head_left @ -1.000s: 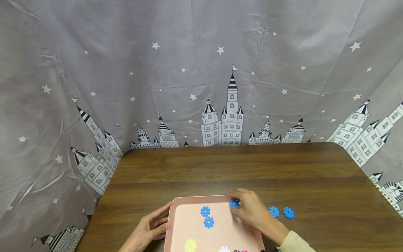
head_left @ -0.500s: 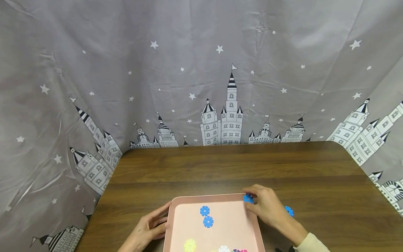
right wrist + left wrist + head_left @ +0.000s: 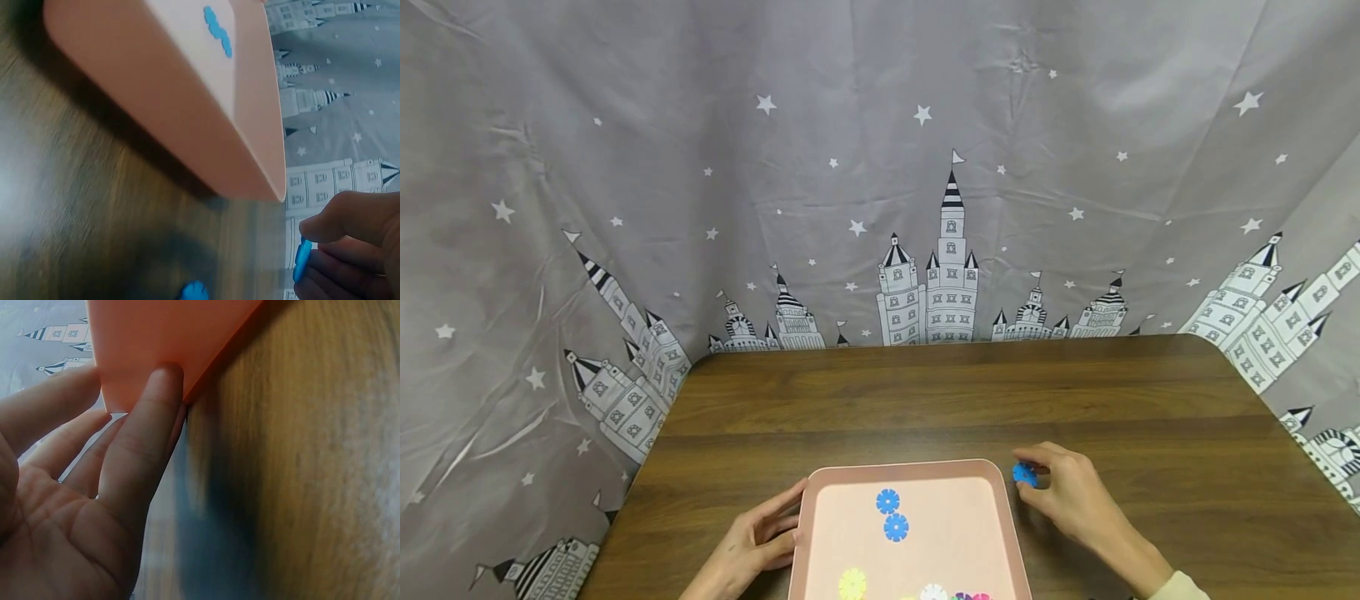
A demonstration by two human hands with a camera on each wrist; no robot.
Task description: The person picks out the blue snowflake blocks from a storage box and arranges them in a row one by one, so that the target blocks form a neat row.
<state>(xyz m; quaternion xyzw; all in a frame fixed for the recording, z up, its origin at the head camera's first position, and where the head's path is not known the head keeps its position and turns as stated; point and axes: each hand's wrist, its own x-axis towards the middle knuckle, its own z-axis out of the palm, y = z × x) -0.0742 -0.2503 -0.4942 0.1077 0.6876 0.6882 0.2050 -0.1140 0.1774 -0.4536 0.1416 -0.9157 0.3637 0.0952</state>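
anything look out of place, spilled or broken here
Mildly: in the right wrist view, one blue disc lies on the table outside the pink tray, while two blue discs lie inside. Nothing visible looks spilled or damaged.

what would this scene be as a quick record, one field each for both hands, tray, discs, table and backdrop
left hand: the left hand touches the tray's left side from outside
right hand: the right hand pinches a blue disc, right of the tray
tray: pink tray, near edge out of frame
discs in tray: two blue discs, a yellow disc, a white disc; pink and purple pieces cut off by the frame
loose disc: another blue disc, partly shown in the right wrist view
table: brown wooden table
backdrop: grey cloth with castles, stars
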